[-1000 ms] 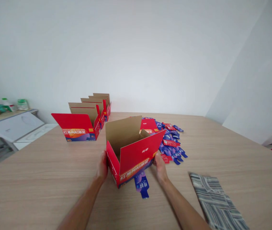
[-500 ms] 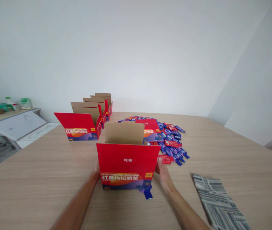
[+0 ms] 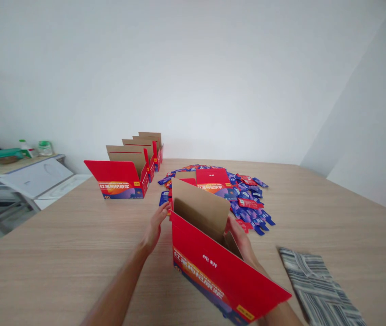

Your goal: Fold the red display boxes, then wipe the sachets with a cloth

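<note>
**A:** Where is the red box (image 3: 213, 265) sitting?

**B:** Near, just right of centre on the surface (image 3: 60, 253). It is turned at an angle with its top open, and its long front flap leans out toward the near right.

**A:** And the hands?

**B:** The left grip (image 3: 154, 226) is released, fingers stretched, their tips at the box's far left corner. To my eye it is steadying the box rather than carrying it. The right grip (image 3: 243, 240) lies along the right wall. The flap hides its thumb and palm, so I cannot tell whether it clasps or only presses.

**A:** Why one on each side?

**B:** I'd judge a light carton skews unless it is braced from both sides.

**A:** What's around it?

**B:** Just beyond is a pile of sachets (image 3: 250, 201), red and blue. Far left is a row of open boxes (image 3: 121, 183) with their brown lids upright. A striped cloth (image 3: 318, 290) lies apart, near right.
</note>
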The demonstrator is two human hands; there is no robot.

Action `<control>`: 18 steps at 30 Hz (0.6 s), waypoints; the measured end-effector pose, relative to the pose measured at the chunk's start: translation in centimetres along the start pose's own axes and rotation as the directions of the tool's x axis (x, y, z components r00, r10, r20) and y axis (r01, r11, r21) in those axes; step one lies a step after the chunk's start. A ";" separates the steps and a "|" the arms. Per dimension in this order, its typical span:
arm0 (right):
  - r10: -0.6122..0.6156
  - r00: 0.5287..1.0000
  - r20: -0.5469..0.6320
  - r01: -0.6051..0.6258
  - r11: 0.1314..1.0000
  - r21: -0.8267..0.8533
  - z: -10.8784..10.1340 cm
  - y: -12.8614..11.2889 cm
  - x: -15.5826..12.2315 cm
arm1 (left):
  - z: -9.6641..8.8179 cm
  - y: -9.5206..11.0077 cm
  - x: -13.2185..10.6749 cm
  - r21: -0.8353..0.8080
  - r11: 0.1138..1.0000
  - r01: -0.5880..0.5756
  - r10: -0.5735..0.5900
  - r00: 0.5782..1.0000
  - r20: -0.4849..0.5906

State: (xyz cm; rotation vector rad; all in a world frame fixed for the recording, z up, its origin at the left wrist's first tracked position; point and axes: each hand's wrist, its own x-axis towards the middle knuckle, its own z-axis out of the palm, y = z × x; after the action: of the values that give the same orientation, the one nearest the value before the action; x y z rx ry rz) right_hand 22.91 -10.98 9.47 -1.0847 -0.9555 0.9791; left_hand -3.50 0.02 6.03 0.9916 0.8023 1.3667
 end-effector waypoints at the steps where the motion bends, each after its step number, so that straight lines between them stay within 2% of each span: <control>1: 0.029 0.999 0.018 -0.029 0.998 0.048 -0.3 -0.4 -0.2 | 0.2 0.2 0.0 -0.015 1.000 0.002 -0.002 1.000 0.006; 5: 0.062 0.991 0.119 -0.082 0.982 0.172 -1.5 -1.5 -2.5 | 1.6 0.8 -0.2 -0.070 0.997 0.021 -0.016 0.997 0.079; 7: 0.073 0.987 0.147 -0.094 0.985 0.143 -1.8 -1.9 -3.6 | 2.4 1.1 -0.4 -0.089 0.995 0.056 -0.044 0.991 0.128; 10: 0.055 0.991 0.121 -0.064 0.995 0.077 -1.6 -2.4 -4.3 | 3.2 1.3 -0.9 -0.105 0.990 0.093 -0.080 0.990 0.118; 14: 0.026 0.998 0.050 -0.027 1.000 0.013 -0.8 -2.0 -3.0 | 3.0 1.4 -1.4 -0.110 0.991 0.080 -0.072 0.995 0.072; 18: 0.009 1.000 0.000 -0.009 1.000 0.022 0.2 -0.3 0.1 | 2.3 1.7 -1.5 -0.129 0.990 0.056 -0.054 0.998 0.017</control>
State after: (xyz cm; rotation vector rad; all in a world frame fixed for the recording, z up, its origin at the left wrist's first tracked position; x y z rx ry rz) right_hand 22.82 -10.90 9.84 -1.0723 -0.9383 0.9946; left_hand -2.22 -1.82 8.36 0.8706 0.7168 1.3459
